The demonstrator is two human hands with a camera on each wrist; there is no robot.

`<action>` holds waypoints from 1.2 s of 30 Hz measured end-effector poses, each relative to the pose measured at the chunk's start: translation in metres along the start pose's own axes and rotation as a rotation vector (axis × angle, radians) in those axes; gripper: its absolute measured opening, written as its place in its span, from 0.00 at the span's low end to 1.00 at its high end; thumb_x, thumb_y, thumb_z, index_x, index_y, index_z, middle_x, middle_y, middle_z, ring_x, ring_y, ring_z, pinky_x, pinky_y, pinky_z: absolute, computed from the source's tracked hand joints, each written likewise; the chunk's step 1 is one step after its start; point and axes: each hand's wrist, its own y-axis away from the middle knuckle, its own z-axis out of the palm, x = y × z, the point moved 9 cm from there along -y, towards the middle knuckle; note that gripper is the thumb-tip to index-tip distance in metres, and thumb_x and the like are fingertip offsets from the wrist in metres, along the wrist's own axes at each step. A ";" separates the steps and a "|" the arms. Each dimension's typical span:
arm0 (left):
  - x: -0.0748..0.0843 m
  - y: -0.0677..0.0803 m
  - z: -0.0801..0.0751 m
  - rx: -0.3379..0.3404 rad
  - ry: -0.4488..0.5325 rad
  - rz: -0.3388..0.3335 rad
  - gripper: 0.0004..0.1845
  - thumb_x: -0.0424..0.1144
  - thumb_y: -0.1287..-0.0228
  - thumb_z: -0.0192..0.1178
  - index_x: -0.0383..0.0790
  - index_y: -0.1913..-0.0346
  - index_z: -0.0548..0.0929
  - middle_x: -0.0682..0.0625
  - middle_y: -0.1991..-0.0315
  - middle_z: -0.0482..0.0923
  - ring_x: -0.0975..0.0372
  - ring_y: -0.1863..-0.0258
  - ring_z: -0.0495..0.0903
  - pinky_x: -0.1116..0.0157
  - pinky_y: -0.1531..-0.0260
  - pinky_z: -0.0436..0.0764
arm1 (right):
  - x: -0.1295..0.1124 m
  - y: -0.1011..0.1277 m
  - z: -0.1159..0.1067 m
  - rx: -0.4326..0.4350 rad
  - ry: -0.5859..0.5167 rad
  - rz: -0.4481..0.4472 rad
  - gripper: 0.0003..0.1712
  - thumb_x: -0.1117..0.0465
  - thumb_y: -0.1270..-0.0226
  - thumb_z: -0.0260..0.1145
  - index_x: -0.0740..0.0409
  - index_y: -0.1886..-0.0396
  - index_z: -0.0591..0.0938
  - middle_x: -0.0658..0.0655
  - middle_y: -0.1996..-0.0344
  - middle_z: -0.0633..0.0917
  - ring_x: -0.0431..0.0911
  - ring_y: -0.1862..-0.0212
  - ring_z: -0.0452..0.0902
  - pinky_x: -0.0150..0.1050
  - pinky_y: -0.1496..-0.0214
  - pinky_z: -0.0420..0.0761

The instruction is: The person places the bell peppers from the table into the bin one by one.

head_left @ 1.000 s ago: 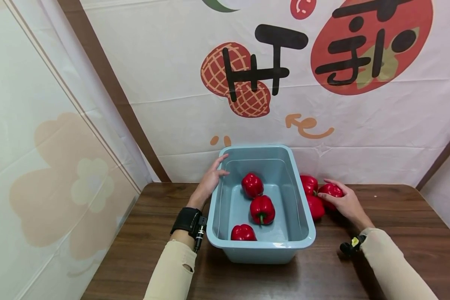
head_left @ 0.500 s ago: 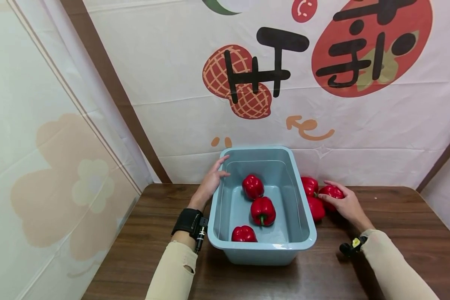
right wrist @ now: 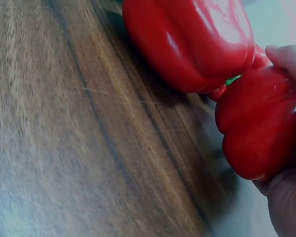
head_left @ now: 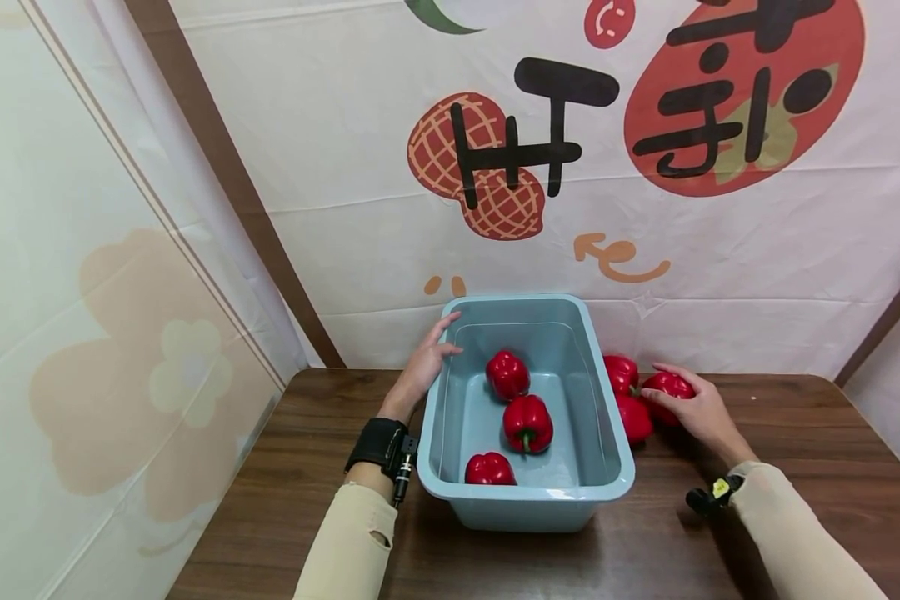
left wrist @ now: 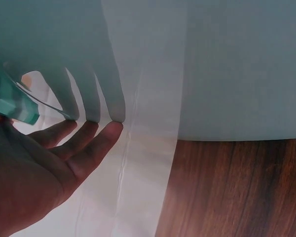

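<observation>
Right hand (head_left: pixel 701 410) curls round a glossy red bell pepper (head_left: pixel 671 386) on the dark wood-grain table (head_left: pixel 810 450), touching two more red peppers (head_left: pixel 630 400) packed vs the outer wall of the pale blue plastic tub (head_left: pixel 528 493); lifting it could probably nudge those neighbours & set them rolling. Left hand (head_left: pixel 424 364), fingers straight, rests flat on the tub's left rim w/ nothing gripped, three red peppers (head_left: pixel 527 421) inside; a slip there may let the tub slide. Backdrop banner (head_left: pixel 645 125) has big black stylised characters, not readable to me.
</observation>
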 end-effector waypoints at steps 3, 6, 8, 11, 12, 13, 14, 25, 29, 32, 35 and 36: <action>0.000 0.000 0.000 0.003 -0.002 0.001 0.34 0.35 0.27 0.43 0.51 0.21 0.51 0.45 0.20 0.38 0.40 0.28 0.55 0.39 0.37 0.65 | -0.002 0.000 -0.001 -0.004 -0.004 -0.005 0.39 0.45 0.34 0.67 0.54 0.27 0.68 0.70 0.34 0.69 0.67 0.39 0.65 0.54 0.51 0.81; -0.001 0.000 -0.001 0.007 -0.006 -0.002 0.34 0.36 0.27 0.43 0.51 0.21 0.51 0.45 0.20 0.38 0.41 0.28 0.54 0.39 0.37 0.65 | -0.005 0.000 -0.002 -0.003 -0.003 -0.011 0.39 0.45 0.34 0.67 0.54 0.28 0.68 0.70 0.34 0.69 0.67 0.39 0.65 0.54 0.50 0.81; -0.001 0.000 -0.001 0.007 -0.007 -0.001 0.34 0.36 0.27 0.43 0.51 0.21 0.51 0.45 0.20 0.38 0.41 0.28 0.54 0.39 0.37 0.64 | -0.008 0.000 -0.002 -0.003 -0.001 -0.014 0.39 0.46 0.34 0.67 0.54 0.28 0.68 0.70 0.34 0.69 0.67 0.39 0.65 0.55 0.50 0.81; -0.001 0.000 -0.001 0.007 -0.003 0.004 0.34 0.36 0.27 0.43 0.51 0.21 0.51 0.46 0.20 0.37 0.41 0.28 0.53 0.37 0.36 0.63 | -0.011 0.001 -0.003 -0.002 -0.002 -0.010 0.39 0.45 0.35 0.68 0.53 0.28 0.68 0.70 0.34 0.69 0.67 0.38 0.65 0.55 0.50 0.81; 0.000 0.000 0.000 0.006 -0.001 0.005 0.34 0.36 0.27 0.43 0.51 0.21 0.51 0.46 0.20 0.37 0.40 0.28 0.53 0.37 0.36 0.62 | -0.012 0.001 -0.004 -0.004 -0.006 -0.007 0.39 0.45 0.35 0.68 0.53 0.28 0.68 0.70 0.34 0.69 0.67 0.38 0.65 0.55 0.50 0.81; 0.000 0.000 -0.001 0.006 0.001 0.006 0.34 0.36 0.27 0.43 0.51 0.21 0.51 0.46 0.20 0.37 0.40 0.28 0.53 0.37 0.36 0.62 | -0.013 0.001 -0.004 -0.005 -0.009 -0.005 0.39 0.45 0.35 0.68 0.53 0.28 0.68 0.70 0.34 0.69 0.67 0.38 0.65 0.55 0.50 0.81; 0.000 0.000 -0.001 0.006 0.000 0.007 0.34 0.36 0.27 0.43 0.51 0.21 0.51 0.46 0.20 0.38 0.40 0.28 0.53 0.37 0.36 0.63 | -0.013 0.001 -0.004 -0.006 -0.011 -0.003 0.40 0.45 0.35 0.68 0.53 0.28 0.68 0.70 0.34 0.69 0.67 0.38 0.65 0.55 0.50 0.81; -0.002 -0.001 -0.001 0.004 0.003 0.003 0.33 0.36 0.27 0.42 0.51 0.21 0.51 0.46 0.20 0.39 0.40 0.28 0.54 0.38 0.36 0.63 | -0.014 0.001 -0.006 -0.013 -0.007 -0.010 0.38 0.45 0.35 0.68 0.52 0.28 0.69 0.69 0.34 0.70 0.66 0.39 0.66 0.54 0.51 0.82; -0.002 -0.001 -0.001 0.001 0.008 0.003 0.34 0.36 0.27 0.43 0.51 0.21 0.51 0.46 0.20 0.38 0.41 0.28 0.53 0.38 0.36 0.63 | -0.015 0.001 -0.007 -0.017 -0.005 -0.009 0.38 0.45 0.34 0.67 0.52 0.29 0.69 0.69 0.34 0.70 0.66 0.39 0.66 0.54 0.51 0.82; -0.002 -0.001 -0.001 -0.002 0.009 0.002 0.34 0.36 0.27 0.43 0.51 0.21 0.51 0.46 0.20 0.38 0.41 0.28 0.53 0.38 0.36 0.63 | -0.017 0.001 -0.008 -0.021 -0.005 -0.006 0.38 0.45 0.34 0.67 0.52 0.28 0.68 0.69 0.34 0.69 0.66 0.39 0.65 0.54 0.52 0.82; -0.001 0.000 -0.001 -0.002 0.008 0.004 0.34 0.36 0.27 0.43 0.51 0.21 0.51 0.45 0.20 0.38 0.41 0.28 0.54 0.38 0.36 0.63 | -0.018 0.002 -0.009 -0.022 -0.013 0.005 0.39 0.44 0.35 0.68 0.52 0.28 0.68 0.69 0.34 0.69 0.66 0.38 0.64 0.53 0.52 0.82; -0.001 0.000 -0.001 -0.001 0.009 0.005 0.34 0.36 0.27 0.43 0.50 0.21 0.51 0.45 0.20 0.38 0.41 0.28 0.53 0.38 0.36 0.63 | -0.019 0.002 -0.009 -0.023 -0.020 0.011 0.39 0.44 0.35 0.68 0.52 0.28 0.68 0.69 0.34 0.68 0.66 0.38 0.64 0.53 0.52 0.82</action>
